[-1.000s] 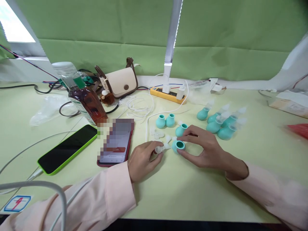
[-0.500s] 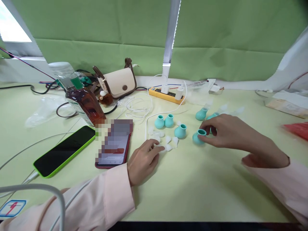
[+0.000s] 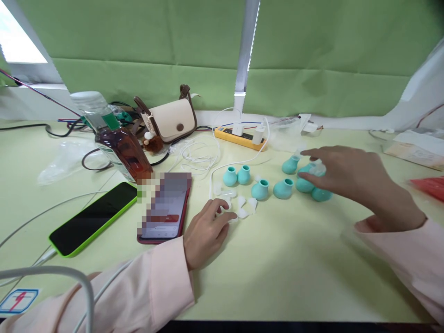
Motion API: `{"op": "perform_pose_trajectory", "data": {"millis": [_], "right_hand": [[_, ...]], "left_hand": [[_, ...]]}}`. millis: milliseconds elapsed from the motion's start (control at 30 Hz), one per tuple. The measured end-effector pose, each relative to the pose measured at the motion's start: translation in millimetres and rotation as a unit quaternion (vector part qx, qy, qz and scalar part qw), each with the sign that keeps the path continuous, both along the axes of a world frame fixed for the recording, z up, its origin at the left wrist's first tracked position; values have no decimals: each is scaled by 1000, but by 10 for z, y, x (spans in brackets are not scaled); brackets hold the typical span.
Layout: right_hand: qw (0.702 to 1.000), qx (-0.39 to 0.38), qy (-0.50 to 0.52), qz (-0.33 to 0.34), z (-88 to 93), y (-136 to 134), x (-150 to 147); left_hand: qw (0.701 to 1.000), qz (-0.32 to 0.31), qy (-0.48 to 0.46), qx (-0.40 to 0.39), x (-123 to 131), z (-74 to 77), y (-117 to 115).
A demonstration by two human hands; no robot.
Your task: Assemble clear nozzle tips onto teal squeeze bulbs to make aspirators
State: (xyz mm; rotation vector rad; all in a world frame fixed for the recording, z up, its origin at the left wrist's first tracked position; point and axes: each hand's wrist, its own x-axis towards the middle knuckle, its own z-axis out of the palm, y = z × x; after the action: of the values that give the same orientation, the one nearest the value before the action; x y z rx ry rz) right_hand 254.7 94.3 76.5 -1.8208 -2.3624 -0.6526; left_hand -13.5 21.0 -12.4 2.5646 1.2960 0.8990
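My left hand (image 3: 206, 229) rests on the pale green table (image 3: 270, 259), fingers curled round a small clear tip, beside several loose clear tips (image 3: 247, 204). My right hand (image 3: 347, 175) hovers with fingers spread over a cluster of teal bulbs fitted with clear tips (image 3: 312, 187); another fitted bulb (image 3: 290, 164) lies just behind. A bare teal bulb (image 3: 283, 188) stands free to the left of that hand. Next to it is another bare bulb (image 3: 260, 189), and two more (image 3: 237, 175) stand behind the loose tips.
Left of my hand lie a red-cased phone (image 3: 164, 208) and a green-cased phone (image 3: 92, 217). Behind them: a bottle of brown drink (image 3: 116, 141), a cream handbag (image 3: 171, 118), white cables (image 3: 197, 155) and a yellow power strip (image 3: 241, 136). A box (image 3: 414, 150) sits far right.
My right hand carried a bare teal bulb to the right, set it down beside the others, let go and moved on over the fitted bulbs. My left hand stayed nearly still.
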Motion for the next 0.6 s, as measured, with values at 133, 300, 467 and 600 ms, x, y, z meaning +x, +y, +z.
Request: {"op": "perform_pose_trajectory", "data": {"millis": [133,300,467,600], "right_hand": [[996,82,-40,18,14,63,170],[999,14,12,46,-72,168,280],[991,10,110,81,137,-26,183],[924,68,335,174,342,-432,5]], "left_hand": [[1000,-7,-3,-7,-5,13,-10],[1000,-15,-19,-2,-12,30,-19],[998,-14,-52,13,-8,68,-44],[993,-32,-109,33,-6,114,-79]]}}
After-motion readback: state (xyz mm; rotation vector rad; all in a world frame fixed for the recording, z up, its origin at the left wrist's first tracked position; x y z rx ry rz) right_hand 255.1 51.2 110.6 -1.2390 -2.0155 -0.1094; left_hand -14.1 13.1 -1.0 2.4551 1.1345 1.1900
